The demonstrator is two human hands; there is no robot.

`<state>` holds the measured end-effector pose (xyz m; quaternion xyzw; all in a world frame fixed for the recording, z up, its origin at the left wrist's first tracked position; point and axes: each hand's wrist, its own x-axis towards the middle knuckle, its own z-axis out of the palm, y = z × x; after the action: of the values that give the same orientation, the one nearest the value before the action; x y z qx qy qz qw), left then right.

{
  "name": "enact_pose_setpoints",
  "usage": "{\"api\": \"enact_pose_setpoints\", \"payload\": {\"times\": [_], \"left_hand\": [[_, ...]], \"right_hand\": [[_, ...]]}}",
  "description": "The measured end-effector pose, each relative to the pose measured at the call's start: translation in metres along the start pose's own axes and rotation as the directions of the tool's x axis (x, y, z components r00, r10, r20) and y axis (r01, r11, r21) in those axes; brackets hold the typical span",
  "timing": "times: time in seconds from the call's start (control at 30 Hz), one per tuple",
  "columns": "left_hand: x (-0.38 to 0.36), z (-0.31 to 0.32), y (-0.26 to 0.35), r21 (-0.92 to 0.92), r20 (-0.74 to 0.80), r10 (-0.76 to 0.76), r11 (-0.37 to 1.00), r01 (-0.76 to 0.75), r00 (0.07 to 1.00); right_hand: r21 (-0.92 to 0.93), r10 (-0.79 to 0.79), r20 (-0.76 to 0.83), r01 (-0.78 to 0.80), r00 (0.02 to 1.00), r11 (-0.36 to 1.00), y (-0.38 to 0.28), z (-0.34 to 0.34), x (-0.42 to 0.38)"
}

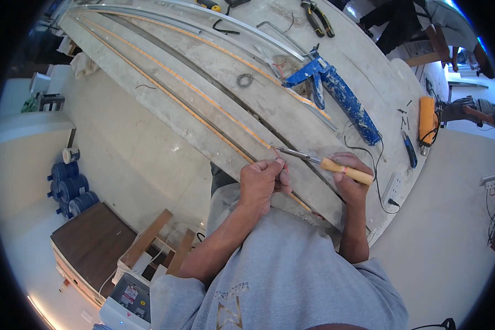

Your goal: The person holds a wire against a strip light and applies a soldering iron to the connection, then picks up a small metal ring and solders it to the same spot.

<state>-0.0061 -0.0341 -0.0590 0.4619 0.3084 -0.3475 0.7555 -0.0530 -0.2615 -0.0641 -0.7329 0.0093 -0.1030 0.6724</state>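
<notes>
In the head view my right hand [351, 181] is wrapped round the wooden handle of a soldering iron [330, 165]. The iron points left, its metal tip at the end of a thin yellow-orange LED strip [258, 138] on the worktable. My left hand [260, 181] pinches a thin reddish wire [276, 154] close to that tip. Whether the tip touches the wire or the strip is too small to tell. A second LED strip [192, 117] runs along the table's near side and passes under my left hand.
On the worktable [368, 55] lie a blue caulking gun [346, 99], pliers [317, 19], a utility knife [409, 148], an orange heat gun [427, 121], a power strip [391, 187] and a small wire coil [245, 81]. Blue water jugs [71, 187] stand at left. Other people are at upper right.
</notes>
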Motion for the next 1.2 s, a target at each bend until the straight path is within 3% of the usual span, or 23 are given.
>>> {"api": "enact_pose_setpoints", "payload": {"times": [1.2], "left_hand": [[-0.0012, 0.0004, 0.0013, 0.031, 0.004, -0.010, 0.999, 0.010, 1.000]], "right_hand": [[0.129, -0.006, -0.086, 0.018, 0.996, 0.991, -0.0018, -0.0091, 0.0046]]}}
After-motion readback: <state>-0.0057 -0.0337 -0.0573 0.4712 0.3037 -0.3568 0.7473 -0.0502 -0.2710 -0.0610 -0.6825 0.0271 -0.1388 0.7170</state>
